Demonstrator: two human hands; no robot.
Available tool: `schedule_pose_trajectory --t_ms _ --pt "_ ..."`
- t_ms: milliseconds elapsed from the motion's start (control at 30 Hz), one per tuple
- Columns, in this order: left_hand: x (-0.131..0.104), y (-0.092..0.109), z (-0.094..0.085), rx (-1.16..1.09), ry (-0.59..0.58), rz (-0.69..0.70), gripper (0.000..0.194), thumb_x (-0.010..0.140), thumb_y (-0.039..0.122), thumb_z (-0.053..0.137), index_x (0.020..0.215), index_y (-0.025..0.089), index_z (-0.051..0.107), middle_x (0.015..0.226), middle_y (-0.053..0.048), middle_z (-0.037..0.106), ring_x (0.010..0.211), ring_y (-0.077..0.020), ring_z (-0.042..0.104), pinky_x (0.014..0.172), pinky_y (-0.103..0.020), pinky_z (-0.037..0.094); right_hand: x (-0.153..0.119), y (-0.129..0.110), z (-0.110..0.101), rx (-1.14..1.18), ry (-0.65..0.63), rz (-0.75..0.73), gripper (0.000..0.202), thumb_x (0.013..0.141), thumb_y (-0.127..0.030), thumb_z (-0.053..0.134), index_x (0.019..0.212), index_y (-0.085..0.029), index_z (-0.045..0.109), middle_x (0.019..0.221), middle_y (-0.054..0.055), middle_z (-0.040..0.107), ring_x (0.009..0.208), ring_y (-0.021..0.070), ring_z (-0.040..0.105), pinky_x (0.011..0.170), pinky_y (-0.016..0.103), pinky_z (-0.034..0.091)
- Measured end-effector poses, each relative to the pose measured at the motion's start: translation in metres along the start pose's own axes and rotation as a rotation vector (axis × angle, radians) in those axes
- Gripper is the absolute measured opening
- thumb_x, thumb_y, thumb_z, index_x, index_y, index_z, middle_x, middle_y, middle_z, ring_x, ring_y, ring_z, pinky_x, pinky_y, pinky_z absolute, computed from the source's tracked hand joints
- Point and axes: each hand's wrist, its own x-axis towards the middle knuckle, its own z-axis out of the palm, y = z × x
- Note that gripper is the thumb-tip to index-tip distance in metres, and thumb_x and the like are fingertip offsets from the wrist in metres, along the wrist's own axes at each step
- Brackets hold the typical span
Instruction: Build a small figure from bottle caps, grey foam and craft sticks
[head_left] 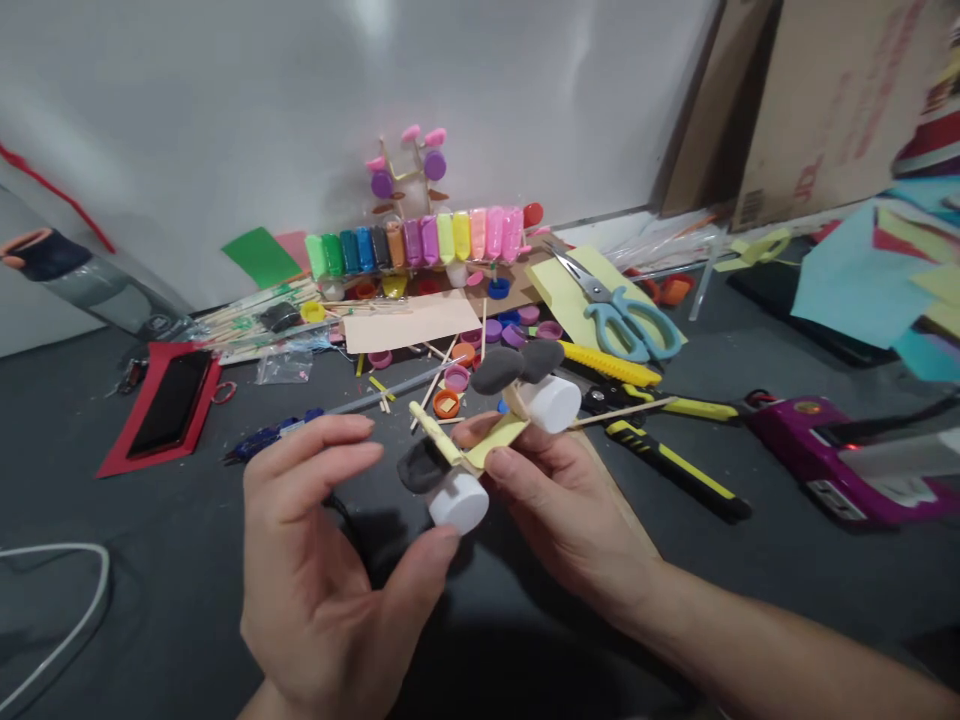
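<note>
Dark counter (180, 580), cluttered. Left hand (322, 560) wide, fingers curved well apart from thumb; thumb tip at lower edge of near white round (460, 503), contact unclear. Right hand (570, 510) pinches small model (499, 440) by its yellow middle, thumb on top, lifted above counter between both hands.

Handling, my call: keep right pinch on the flat yellow part, brace yellow rod (435, 433) before any push on the white round, press lightly and square; grey discs (495, 370) look soft, could dent or twist.

Containers: bottle (105, 290), far left, clear with dark top, contents unreadable. Clear pack (412, 243) at back: row of coloured clay-like sticks, green through pink. Small clear bag (281, 368): tiny pink bits inside. Orange cap (435, 404) behind model: pale yellow piece (448, 405) inside.
</note>
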Motion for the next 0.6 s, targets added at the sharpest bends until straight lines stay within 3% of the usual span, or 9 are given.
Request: schedule_pose_trajectory --t_ms 67,133,200,267,367,500,600 --pt "-0.002 -0.003 0.001 -0.190 -0.028 -0.116 0.044 0.080 0.036 0.078 0.119 0.029 0.061 0.121 -0.006 0.056 0.119 -0.0274 0.052 0.109 -0.047 0.038 0.002 -0.003 -0.001 0.045 -0.007 0.010 0.019 0.084 -0.039 0.077 0.094 -0.024 0.077 0.075 -0.001 0.064 0.062 0.0101 0.056 0.064 0.021 0.049" --pt "-0.006 -0.007 0.004 -0.294 -0.146 -0.228 0.065 0.071 0.041 0.086 0.129 0.032 0.057 0.128 -0.004 0.056 0.121 -0.0262 0.053 0.106 -0.040 0.043 0.003 -0.006 -0.002 0.098 -0.018 0.010 0.019 0.081 -0.040 0.079 0.094 -0.026 0.078 0.076 -0.001 0.065 0.062 0.0099 0.055 0.062 0.021 0.049" --pt "-0.010 -0.011 0.007 -0.341 -0.312 -0.349 0.076 0.067 0.034 0.090 0.134 0.038 0.053 0.132 -0.002 0.057 0.122 -0.0235 0.056 0.100 -0.033 0.048 0.004 -0.008 -0.003 0.125 -0.025 0.012 0.021 0.079 -0.041 0.081 0.093 -0.026 0.079 0.081 0.000 0.068 0.065 0.0109 0.056 0.062 0.021 0.049" --pt "-0.013 -0.013 0.010 -0.384 -0.411 -0.436 0.071 0.072 0.026 0.087 0.132 0.043 0.053 0.133 0.000 0.059 0.122 -0.0219 0.058 0.099 -0.032 0.050 0.005 -0.010 -0.004 0.122 -0.027 0.022 0.023 0.077 -0.042 0.082 0.092 -0.025 0.080 0.086 0.001 0.071 0.068 0.0121 0.057 0.064 0.023 0.050" --pt "-0.015 -0.015 0.013 -0.366 -0.392 -0.372 0.061 0.074 0.026 0.085 0.127 0.039 0.059 0.130 -0.002 0.059 0.124 -0.0238 0.057 0.102 -0.035 0.049 0.005 -0.010 -0.006 0.124 -0.032 0.047 0.025 0.076 -0.042 0.082 0.093 -0.025 0.080 0.087 0.002 0.073 0.067 0.0123 0.059 0.065 0.023 0.050" --pt "-0.016 -0.019 0.012 -0.225 -0.401 -0.192 0.065 0.072 0.028 0.085 0.131 0.034 0.059 0.133 -0.006 0.054 0.131 -0.0275 0.050 0.107 -0.038 0.045 0.008 -0.009 -0.007 0.139 -0.023 0.057 0.021 0.074 -0.038 0.084 0.091 -0.026 0.080 0.083 0.002 0.073 0.072 0.0138 0.062 0.070 0.023 0.051" --pt "-0.015 -0.024 0.010 -0.229 -0.454 -0.209 0.068 0.072 0.039 0.085 0.134 0.035 0.057 0.137 -0.007 0.051 0.133 -0.0306 0.048 0.111 -0.044 0.041 0.012 -0.006 -0.012 0.049 0.006 0.083 0.024 0.073 -0.040 0.084 0.090 -0.023 0.080 0.082 0.002 0.072 0.074 0.0153 0.062 0.070 0.024 0.051"
